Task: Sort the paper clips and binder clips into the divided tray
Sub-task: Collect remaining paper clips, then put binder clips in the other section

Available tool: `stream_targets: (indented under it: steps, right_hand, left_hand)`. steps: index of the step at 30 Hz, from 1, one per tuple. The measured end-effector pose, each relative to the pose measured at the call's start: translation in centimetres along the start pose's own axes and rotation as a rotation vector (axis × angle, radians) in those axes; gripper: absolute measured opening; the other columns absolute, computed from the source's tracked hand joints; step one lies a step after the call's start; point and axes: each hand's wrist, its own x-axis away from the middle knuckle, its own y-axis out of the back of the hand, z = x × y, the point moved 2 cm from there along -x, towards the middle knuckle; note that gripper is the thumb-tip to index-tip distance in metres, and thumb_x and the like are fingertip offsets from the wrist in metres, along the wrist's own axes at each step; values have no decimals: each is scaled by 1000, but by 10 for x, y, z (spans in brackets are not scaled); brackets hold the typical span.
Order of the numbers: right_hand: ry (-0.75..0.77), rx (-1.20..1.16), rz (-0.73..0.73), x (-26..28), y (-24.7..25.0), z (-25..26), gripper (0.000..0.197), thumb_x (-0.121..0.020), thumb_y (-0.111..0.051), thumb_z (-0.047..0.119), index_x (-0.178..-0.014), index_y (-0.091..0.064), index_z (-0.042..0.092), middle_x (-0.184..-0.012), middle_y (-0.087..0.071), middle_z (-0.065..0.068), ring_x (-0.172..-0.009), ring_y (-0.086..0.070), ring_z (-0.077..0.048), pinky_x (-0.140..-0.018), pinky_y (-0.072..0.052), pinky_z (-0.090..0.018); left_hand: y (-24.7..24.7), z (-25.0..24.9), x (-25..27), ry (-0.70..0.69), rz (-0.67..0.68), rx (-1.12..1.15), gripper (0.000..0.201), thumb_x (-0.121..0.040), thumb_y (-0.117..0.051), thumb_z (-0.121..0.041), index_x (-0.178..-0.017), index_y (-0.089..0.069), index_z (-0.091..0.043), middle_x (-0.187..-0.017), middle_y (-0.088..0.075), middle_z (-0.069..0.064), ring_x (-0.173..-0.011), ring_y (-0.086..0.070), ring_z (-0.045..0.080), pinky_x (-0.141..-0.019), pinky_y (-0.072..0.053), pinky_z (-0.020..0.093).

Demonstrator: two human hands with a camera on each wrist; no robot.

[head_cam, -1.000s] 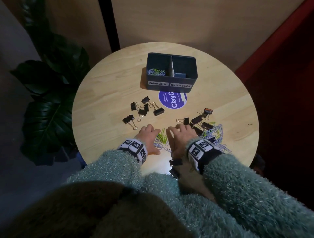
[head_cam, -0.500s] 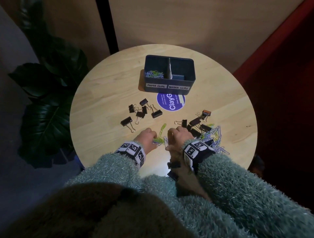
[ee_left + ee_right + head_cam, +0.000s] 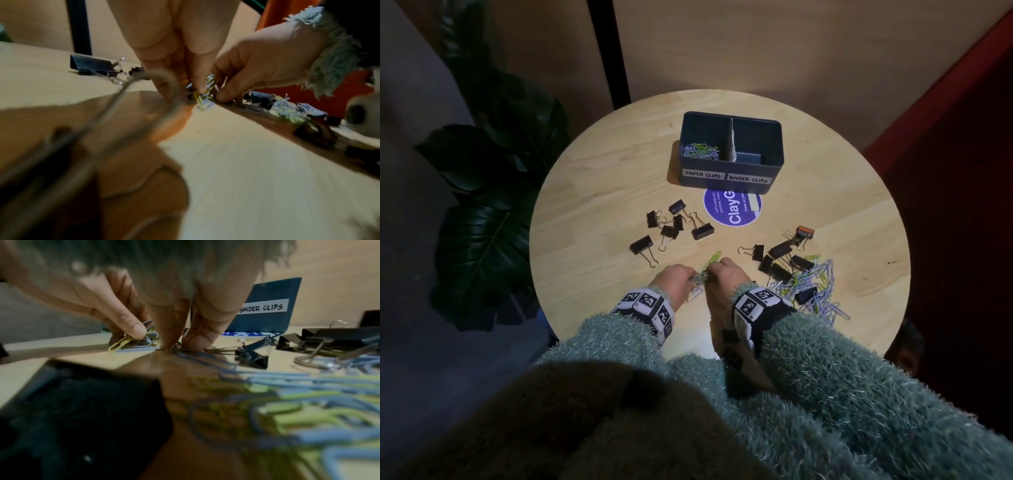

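Paper clips (image 3: 700, 275), thin coated wire loops, bunched at six o'clock on the round wooden worktop (image 3: 592, 192); left hand (image 3: 674, 280) and right hand (image 3: 726, 277) both pinch them with curled fingers (image 3: 131, 327). Boxy divided tray (image 3: 774, 161) at twelve, glossy black binder clips (image 3: 674, 222) between.

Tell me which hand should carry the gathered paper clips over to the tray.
Probably left. The left hand already pinches the bunch of paper clips, and the paper clip section is the tray's left half. The right hand pinches clips too, but sits beside the remaining pile.
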Motion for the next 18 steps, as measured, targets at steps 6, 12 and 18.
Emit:
stream_targets:
  steps: [6, 12, 18]
  right_hand:
    - [-12, -34, 24, -4, 7, 2, 61, -78, -72, 26, -132, -43, 21, -129, -42, -11, -121, -43, -28, -102, -43, -41]
    - [96, 280, 89, -7, -1, 6, 85, -69, -73, 52, -139, -30, 29, -131, -35, -9, -120, -36, -27, -99, -42, -42]
    - [252, 288, 85, -10, -2, 1, 50, -90, -56, 37, -137, -45, 24, -139, -39, -7, -124, -35, -28, -106, -34, -39]
  left_hand:
    - [10, 7, 0, 42, -34, 193, 21, -93, -55, -14, -107, -67, -5, -100, -68, 13, -89, -62, 24, -81, -49, 30]
    - [22, 29, 4, 86, -10, 315, 21, -91, -59, -15, -108, -68, -6, -98, -69, 9, -91, -64, 21, -86, -53, 36]
    - [20, 40, 4, 167, -75, 497, 18, -90, -61, -12, -106, -68, -7, -79, -63, 0, -65, -55, 9, -57, -44, 17]
